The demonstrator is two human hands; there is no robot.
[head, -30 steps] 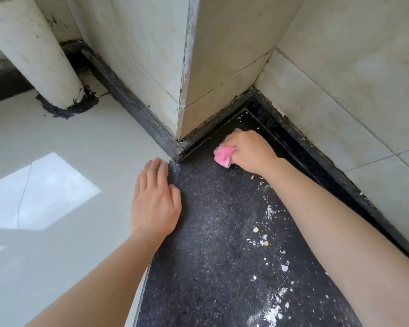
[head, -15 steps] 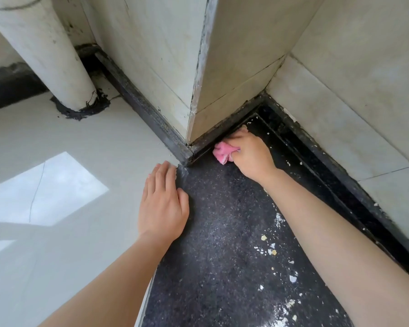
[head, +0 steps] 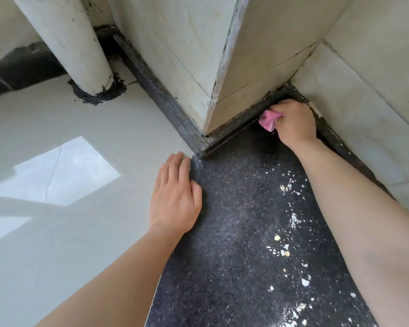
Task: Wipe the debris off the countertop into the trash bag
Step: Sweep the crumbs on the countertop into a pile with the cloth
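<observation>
Presently, the task is judged to be at an early stage. A pink cloth (head: 268, 120) is clenched in the right hand (head: 295, 121) and pressed into the far corner of the dark speckled countertop (head: 234, 232), against the wall base. Debris (head: 291, 220) is scattered in a band running from that corner towards the near right edge; none is seen gathered. The left hand (head: 175, 199) is laid flat and empty on the counter's left edge. No trash bag is visible.

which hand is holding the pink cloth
The right hand, curled around the crumpled pink cloth in the far corner; the left hand lies flat and empty at the countertop edge.
</observation>
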